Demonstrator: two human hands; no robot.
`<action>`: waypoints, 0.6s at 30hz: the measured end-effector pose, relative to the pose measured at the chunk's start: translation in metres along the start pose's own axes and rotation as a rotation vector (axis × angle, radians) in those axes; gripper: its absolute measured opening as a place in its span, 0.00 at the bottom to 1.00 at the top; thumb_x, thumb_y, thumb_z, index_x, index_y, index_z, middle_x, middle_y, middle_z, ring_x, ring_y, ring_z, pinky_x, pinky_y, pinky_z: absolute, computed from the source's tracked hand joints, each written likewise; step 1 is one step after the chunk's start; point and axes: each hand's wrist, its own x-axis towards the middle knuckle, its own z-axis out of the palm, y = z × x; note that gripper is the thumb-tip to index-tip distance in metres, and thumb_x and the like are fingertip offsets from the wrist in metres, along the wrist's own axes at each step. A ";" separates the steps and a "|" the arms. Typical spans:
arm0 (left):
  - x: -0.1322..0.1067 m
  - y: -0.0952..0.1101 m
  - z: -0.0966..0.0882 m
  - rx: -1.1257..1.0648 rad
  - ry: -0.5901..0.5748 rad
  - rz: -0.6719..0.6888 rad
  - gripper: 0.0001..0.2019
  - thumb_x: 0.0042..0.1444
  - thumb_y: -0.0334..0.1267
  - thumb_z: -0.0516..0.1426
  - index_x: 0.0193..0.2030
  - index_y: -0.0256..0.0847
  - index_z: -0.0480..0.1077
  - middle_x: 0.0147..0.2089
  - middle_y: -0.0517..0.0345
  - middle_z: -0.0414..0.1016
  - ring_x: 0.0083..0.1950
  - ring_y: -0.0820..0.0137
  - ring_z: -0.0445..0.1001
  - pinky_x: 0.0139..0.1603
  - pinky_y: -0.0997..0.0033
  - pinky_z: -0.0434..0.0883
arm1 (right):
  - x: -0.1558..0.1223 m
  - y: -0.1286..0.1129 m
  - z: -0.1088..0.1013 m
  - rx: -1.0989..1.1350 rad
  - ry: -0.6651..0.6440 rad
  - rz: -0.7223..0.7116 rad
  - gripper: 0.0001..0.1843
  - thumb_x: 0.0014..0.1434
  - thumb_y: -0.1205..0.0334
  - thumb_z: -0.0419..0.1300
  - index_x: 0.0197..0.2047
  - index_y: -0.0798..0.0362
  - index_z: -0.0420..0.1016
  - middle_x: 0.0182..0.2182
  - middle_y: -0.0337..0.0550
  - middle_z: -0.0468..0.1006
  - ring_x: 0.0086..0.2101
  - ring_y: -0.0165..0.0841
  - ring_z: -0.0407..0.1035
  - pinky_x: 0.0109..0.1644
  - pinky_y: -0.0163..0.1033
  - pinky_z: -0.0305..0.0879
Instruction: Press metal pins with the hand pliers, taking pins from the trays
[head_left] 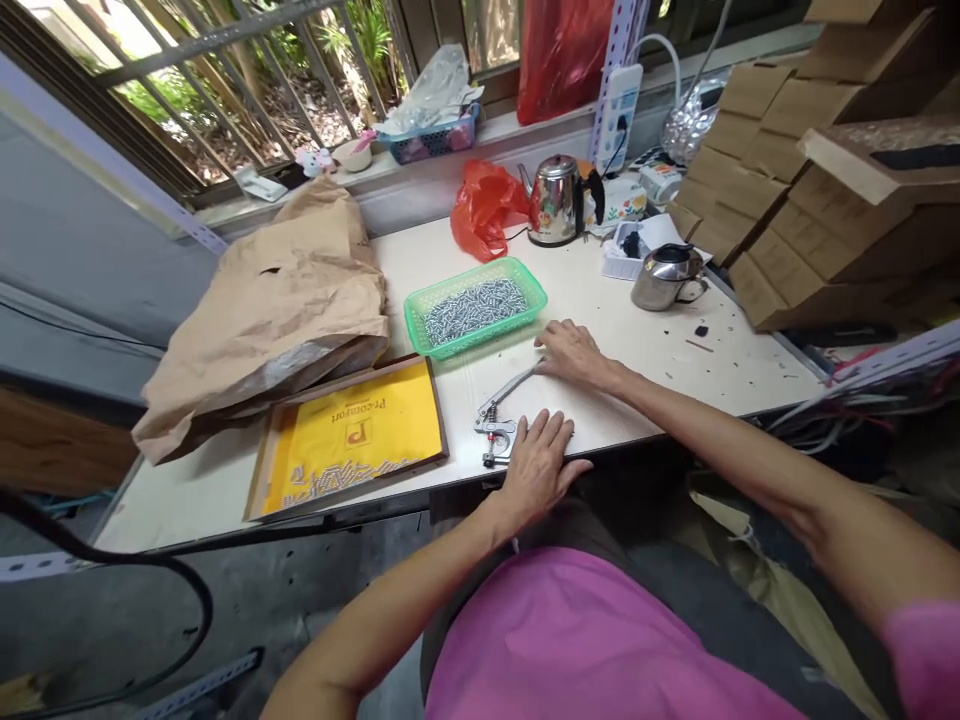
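Note:
A metal toggle clamp (495,430), with a long lever, a red piece and a black-tipped screw, lies at the table's front edge. Across its near right part rests my left hand (536,455), palm down with fingers stretched and thumb out to the side. My right hand (576,355) is at the far end of the lever, its fingers curled around the tip; the palm side is hidden. Just beyond, a green plastic basket (476,305) holds a heap of small metal pins. More pins lie along the near edge of a shallow tray (442,420) with a yellow lining (352,425).
Crumpled brown paper (277,290) lies at the left. Behind the basket are a red plastic bag (484,210) and a steel kettle (555,205). A smaller steel pot (664,280) stands at the right, near stacked cardboard boxes (810,220). Small scraps dot the right side.

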 end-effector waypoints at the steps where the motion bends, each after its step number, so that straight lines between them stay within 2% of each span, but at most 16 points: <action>1: 0.000 -0.001 0.000 -0.008 0.008 0.005 0.27 0.63 0.52 0.51 0.63 0.37 0.60 0.67 0.44 0.61 0.70 0.51 0.55 0.68 0.42 0.53 | 0.002 -0.009 -0.004 -0.011 -0.007 -0.039 0.20 0.58 0.56 0.63 0.51 0.55 0.74 0.51 0.56 0.70 0.51 0.48 0.61 0.49 0.49 0.59; 2: -0.001 -0.001 0.001 -0.014 0.016 0.016 0.27 0.63 0.52 0.51 0.63 0.37 0.60 0.67 0.43 0.61 0.70 0.51 0.54 0.68 0.42 0.52 | 0.003 -0.019 -0.007 -0.012 -0.019 -0.129 0.20 0.58 0.57 0.63 0.53 0.54 0.73 0.52 0.57 0.69 0.52 0.48 0.60 0.50 0.49 0.59; 4: -0.003 -0.003 0.006 -0.028 0.024 0.034 0.28 0.62 0.52 0.52 0.63 0.35 0.60 0.66 0.41 0.62 0.70 0.50 0.54 0.68 0.42 0.52 | -0.002 -0.046 -0.011 0.008 -0.052 -0.402 0.17 0.59 0.59 0.62 0.52 0.50 0.75 0.56 0.54 0.67 0.56 0.48 0.58 0.52 0.49 0.58; 6: -0.005 -0.004 0.012 -0.048 0.023 0.025 0.30 0.62 0.52 0.52 0.64 0.34 0.59 0.65 0.38 0.63 0.68 0.49 0.57 0.67 0.44 0.55 | -0.012 -0.074 -0.008 0.023 -0.095 -0.655 0.10 0.60 0.61 0.61 0.44 0.47 0.79 0.57 0.49 0.67 0.60 0.48 0.53 0.54 0.50 0.56; 8: -0.009 -0.004 0.019 -0.077 0.022 0.013 0.32 0.62 0.53 0.52 0.65 0.33 0.57 0.64 0.38 0.64 0.67 0.49 0.59 0.66 0.46 0.57 | -0.021 -0.095 -0.001 0.011 -0.124 -0.797 0.06 0.60 0.63 0.60 0.35 0.50 0.80 0.55 0.48 0.69 0.62 0.49 0.50 0.56 0.51 0.55; 11: -0.015 -0.003 0.026 -0.082 0.029 0.039 0.34 0.62 0.55 0.50 0.68 0.33 0.54 0.65 0.40 0.64 0.68 0.50 0.58 0.67 0.50 0.57 | -0.027 -0.110 0.012 0.016 -0.112 -0.898 0.06 0.59 0.68 0.60 0.32 0.53 0.78 0.49 0.49 0.74 0.59 0.45 0.56 0.56 0.49 0.54; 13: -0.017 -0.004 0.028 -0.059 0.030 0.073 0.34 0.63 0.56 0.47 0.68 0.33 0.53 0.65 0.41 0.64 0.68 0.51 0.58 0.67 0.51 0.56 | -0.025 -0.112 0.019 0.056 -0.089 -0.923 0.07 0.60 0.69 0.57 0.33 0.53 0.77 0.43 0.48 0.76 0.52 0.40 0.63 0.53 0.46 0.56; 16: -0.019 -0.005 0.029 -0.012 0.043 0.119 0.34 0.64 0.57 0.46 0.67 0.31 0.54 0.65 0.40 0.63 0.68 0.52 0.57 0.67 0.51 0.56 | -0.022 -0.112 0.022 0.139 -0.049 -0.891 0.10 0.64 0.68 0.53 0.34 0.53 0.75 0.35 0.44 0.77 0.39 0.35 0.66 0.47 0.42 0.56; 18: -0.019 -0.006 0.028 0.015 0.049 0.134 0.34 0.63 0.56 0.46 0.67 0.31 0.54 0.65 0.39 0.62 0.69 0.51 0.55 0.66 0.49 0.57 | -0.022 -0.111 0.019 0.155 -0.026 -0.861 0.11 0.64 0.67 0.53 0.34 0.53 0.76 0.35 0.44 0.77 0.38 0.35 0.66 0.46 0.42 0.55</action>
